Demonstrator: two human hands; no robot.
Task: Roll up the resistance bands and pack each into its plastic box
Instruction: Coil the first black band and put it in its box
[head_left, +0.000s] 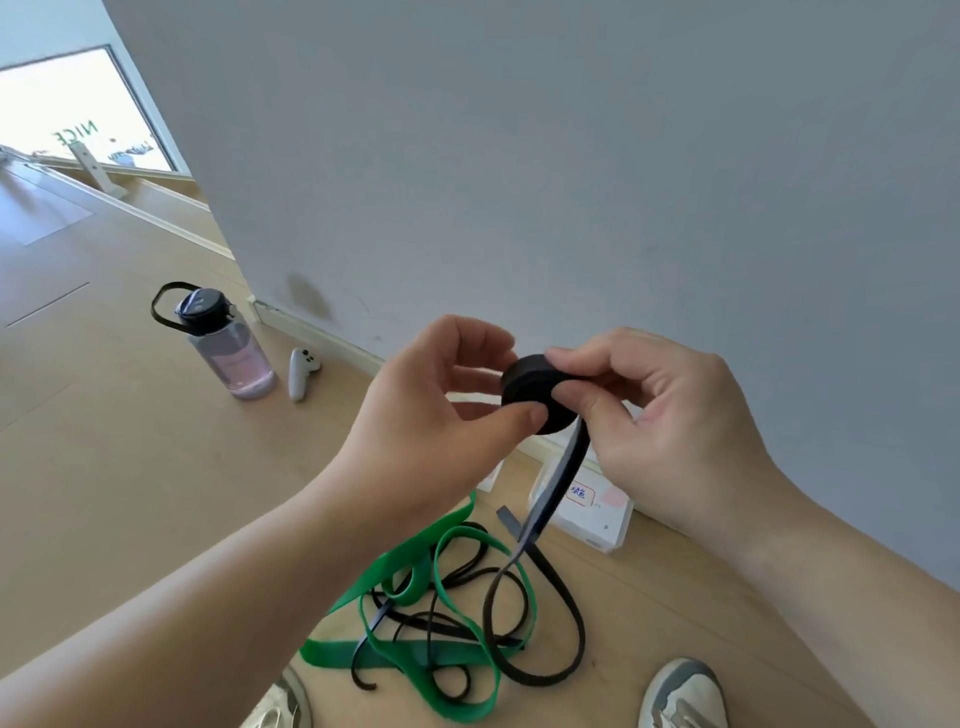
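The flat black rubber resistance band (558, 483) is partway wound. A tight round coil (535, 389) of it sits up in the air before the grey wall, pinched between both sets of fingertips. The left hand (441, 410) presses its thumb on the coil's near rim, with the other fingers curled round behind. The right hand (670, 415) clamps from the other side, forefinger over the top and thumb on the face.

Below the right thumb the loose tail drops straight to the light wooden floor (130, 493) and runs out in wide black loops. That's a good length left to wind, I'd say. Tangled with those loops, beneath the fingers, lies a wide green rubber resistance band (457, 670), fully unrolled and untouched.

Just past the tail, against the wall, sits a white translucent plastic box (605, 525) with a red-edged label. Whether it's open I can't tell. Nothing looks packed yet.

So the first roll is perhaps half made. After that comes boxing it, then the green one from scratch.

Well left of the hands, a clear water bottle with a black lid (234, 353) and a white handheld controller (301, 371) rest by the skirting. Pale trainers (680, 696) poke in below.
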